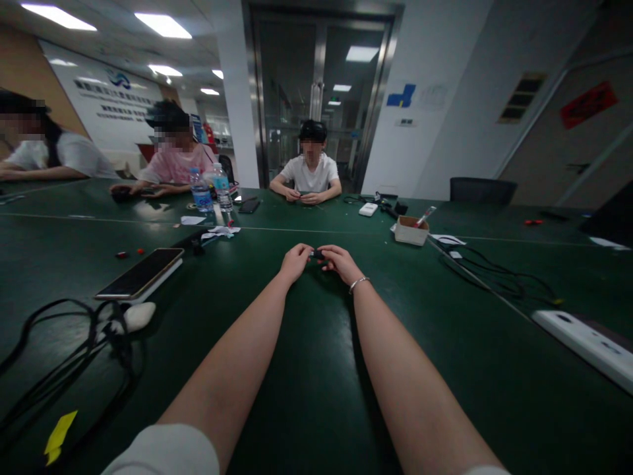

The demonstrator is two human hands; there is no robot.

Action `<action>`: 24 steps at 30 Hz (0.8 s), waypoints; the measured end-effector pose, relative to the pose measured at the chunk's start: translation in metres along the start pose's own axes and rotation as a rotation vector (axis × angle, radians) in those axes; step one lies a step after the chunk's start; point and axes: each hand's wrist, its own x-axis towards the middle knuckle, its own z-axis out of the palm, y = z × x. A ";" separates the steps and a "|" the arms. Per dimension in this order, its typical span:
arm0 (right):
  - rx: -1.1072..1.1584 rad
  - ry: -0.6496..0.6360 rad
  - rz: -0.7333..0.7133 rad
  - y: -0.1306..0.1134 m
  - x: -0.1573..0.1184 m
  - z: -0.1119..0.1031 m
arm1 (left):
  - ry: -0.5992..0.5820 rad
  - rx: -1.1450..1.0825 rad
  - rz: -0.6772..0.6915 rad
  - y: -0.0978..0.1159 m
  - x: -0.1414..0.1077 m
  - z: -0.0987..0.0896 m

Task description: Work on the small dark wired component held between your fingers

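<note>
Both my arms reach forward over the dark green table [316, 369]. Between the fingertips of my two hands is a small dark object [317, 253] with a lighter end on the left. It is too small for me to tell its kind. My left hand [297, 261] pinches it from the left. From the other side, my right hand [341, 262] grips its right end with thumb and fingers, and a silver bracelet [359, 284] circles that wrist. The fingers cover part of the object.
A phone [141, 274] lies on a white box at left, near a white mouse-shaped item [136, 317] and black cables [89, 356]. A small carton [411, 231] and a power strip [588, 343] are at right. Water bottles [201, 191] and several seated people [312, 173] are beyond.
</note>
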 end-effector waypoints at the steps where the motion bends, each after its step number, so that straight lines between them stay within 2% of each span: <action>1: 0.000 0.001 0.000 0.000 0.000 0.000 | -0.007 -0.003 -0.003 0.000 0.000 0.000; 13: 0.017 0.004 -0.004 0.000 0.000 0.001 | -0.075 -0.035 0.006 0.006 -0.004 -0.001; 24: 0.018 0.013 -0.001 -0.003 -0.002 0.002 | -0.037 -0.032 0.004 0.002 -0.001 0.000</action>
